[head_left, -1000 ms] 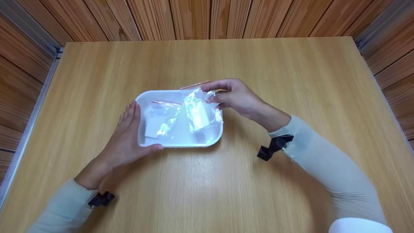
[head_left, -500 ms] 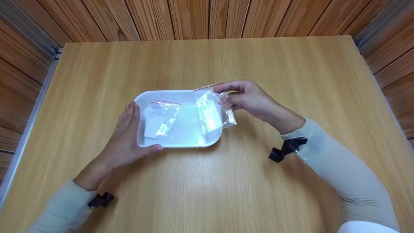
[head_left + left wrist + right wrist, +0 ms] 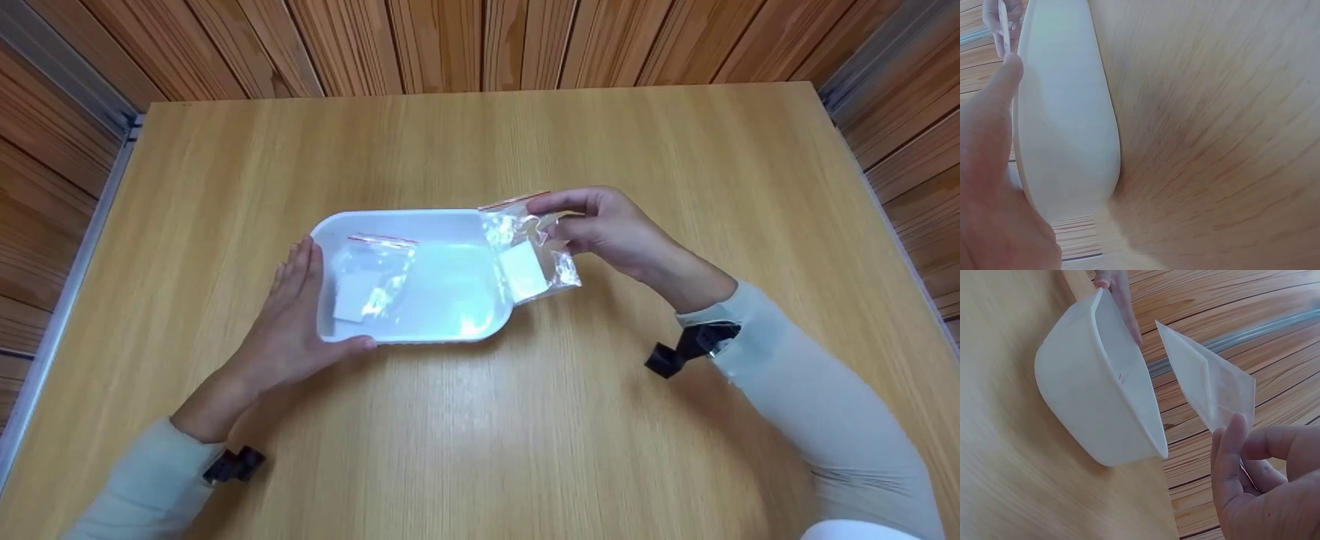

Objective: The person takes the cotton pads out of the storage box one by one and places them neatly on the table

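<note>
A white plastic tub (image 3: 442, 296) stands on the wooden table. My left hand (image 3: 292, 322) holds it at its left end, with the thumb on the front rim and the other fingers along the left side. Inside the tub's left half lies a clear zip-lock bag (image 3: 375, 281) with a red line along its top and a white flat piece in it. My right hand (image 3: 607, 229) pinches a second zip-lock bag (image 3: 523, 266) of the same kind, which overlaps the tub's right rim in the head view. In the right wrist view, this bag (image 3: 1204, 377) hangs above rim height.
The wooden table (image 3: 480, 450) reaches around the tub on all sides. Brown plank panels (image 3: 510, 45) stand behind it and at both sides, with metal rails (image 3: 67, 300) along the edges. A white rounded thing (image 3: 855, 530) shows at the bottom right.
My right hand has moved right, drawing its zip-lock bag from over the tub to past the right rim. My left hand, the tub and the other bag have stayed in place.
</note>
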